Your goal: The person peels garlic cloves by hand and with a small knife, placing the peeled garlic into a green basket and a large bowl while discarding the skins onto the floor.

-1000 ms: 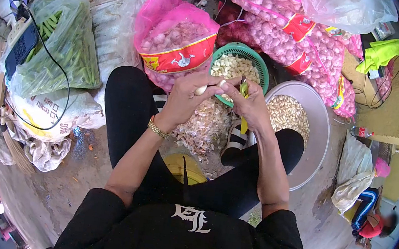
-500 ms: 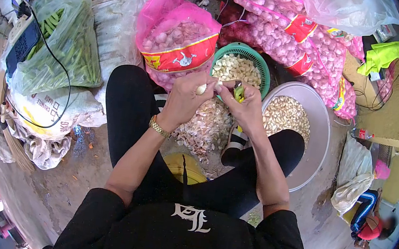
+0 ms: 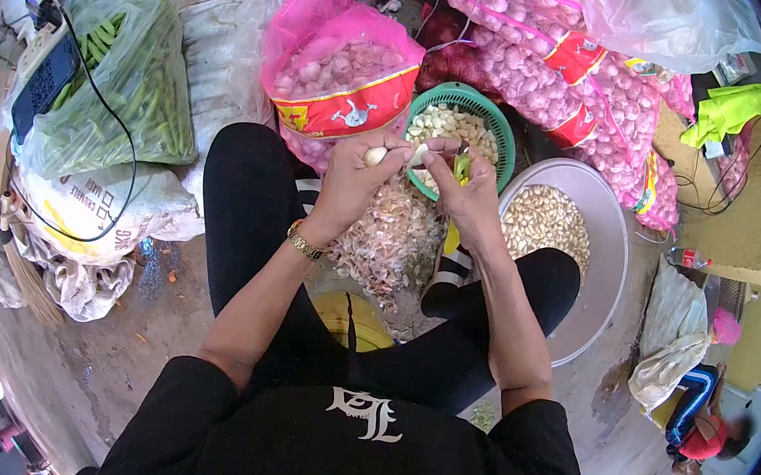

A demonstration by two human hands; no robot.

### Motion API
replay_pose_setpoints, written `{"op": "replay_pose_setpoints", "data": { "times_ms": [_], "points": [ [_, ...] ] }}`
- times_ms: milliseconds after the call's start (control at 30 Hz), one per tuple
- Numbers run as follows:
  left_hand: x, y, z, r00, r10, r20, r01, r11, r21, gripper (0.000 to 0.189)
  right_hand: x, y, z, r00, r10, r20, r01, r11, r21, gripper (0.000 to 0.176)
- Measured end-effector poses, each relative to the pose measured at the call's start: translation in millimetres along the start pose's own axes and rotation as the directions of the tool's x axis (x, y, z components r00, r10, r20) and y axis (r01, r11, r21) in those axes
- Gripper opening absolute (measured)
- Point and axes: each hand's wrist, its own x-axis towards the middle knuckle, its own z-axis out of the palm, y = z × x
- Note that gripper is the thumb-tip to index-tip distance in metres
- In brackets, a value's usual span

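My left hand [image 3: 354,180] is closed around a pale garlic clove [image 3: 375,156], its fingertips meeting those of my right hand. A second whitish garlic piece [image 3: 419,155] shows between the fingertips of both hands. In my right hand [image 3: 474,206] is a small knife with a yellow-green handle [image 3: 461,170]; its blade is hard to make out. Just below my hands lies a heap of garlic skins [image 3: 389,243]. A green basket [image 3: 509,144] with peeled cloves stands beyond them. To the right, a pale basin [image 3: 606,294] holds many cloves [image 3: 548,225].
An opened pink mesh sack of garlic [image 3: 339,76] stands ahead, with more garlic sacks [image 3: 552,78] stacked at the right. Left are a plastic bag of green pods [image 3: 132,93] and a white sack [image 3: 81,201]. A yellow container [image 3: 333,317] sits between my legs. Another person [image 3: 708,430] is far right.
My hands have drawn slightly apart, the right one shifting a little right and down. The piece at the fingertips shows more clearly, and the clove in my left hand sits a little higher.
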Motion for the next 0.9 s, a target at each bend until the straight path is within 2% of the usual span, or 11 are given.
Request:
{"op": "replay_pose_setpoints", "data": {
  "times_ms": [33, 100, 167, 300, 367, 400, 467, 533, 700, 767, 900],
  "points": [
    [2, -5, 1, 0.999, 0.034, -0.01, -0.034, 0.999, 0.004, 0.016, 1, 1, 0, 0.999, -0.05, -0.009, 0.05, 0.999, -0.022, 0.015],
    [2, -6, 1, 0.998, 0.068, -0.02, -0.067, 0.998, 0.008, 0.015, 2, 3, -1, 0.999, -0.052, -0.002, 0.052, 0.999, -0.018, 0.014],
    [2, -2, 0, 0.997, -0.071, -0.002, 0.071, 0.991, -0.111, 0.015, 3, 2, -1, 0.999, -0.054, 0.006, 0.054, 0.998, -0.014, 0.014],
    [2, -4, 2, 1.0, -0.016, -0.024, 0.014, 0.995, -0.103, 0.013, 0, -10, 4, 1.0, -0.021, 0.004, 0.021, 0.999, 0.039, 0.012],
    [-1, 1, 3, 0.995, 0.06, -0.084, -0.055, 0.997, 0.058, 0.013, -1, -11, 6, 1.0, 0.003, -0.009, -0.003, 0.999, 0.042, 0.012],
    [0, -3, 3, 0.994, 0.06, -0.087, -0.055, 0.997, 0.059, 0.013, 0, -9, 7, 1.0, -0.005, -0.007, 0.005, 1.0, 0.024, 0.013],
    [1, -13, 4, 0.965, 0.259, -0.042, -0.245, 0.946, 0.213, 0.013, 0, -7, 7, 1.0, -0.012, -0.008, 0.012, 1.0, 0.006, 0.014],
    [0, -8, 5, 0.969, 0.245, -0.026, -0.235, 0.95, 0.204, 0.013, 1, -6, 6, 0.997, 0.075, -0.023, -0.073, 0.994, 0.085, 0.017],
    [-3, 3, 5, 0.983, 0.184, -0.026, -0.175, 0.963, 0.205, 0.011, 0, -6, 5, 0.997, 0.074, 0.004, -0.074, 0.996, 0.054, 0.021],
    [0, -4, 4, 0.976, 0.187, -0.112, -0.171, 0.976, 0.133, 0.013, 0, -7, 4, 0.997, 0.069, 0.027, -0.07, 0.997, 0.039, 0.026],
    [-1, 0, 3, 0.98, 0.163, -0.11, -0.15, 0.982, 0.116, 0.013, -1, -6, 0, 0.996, 0.077, 0.042, -0.079, 0.996, 0.047, 0.026]
  ]
}}
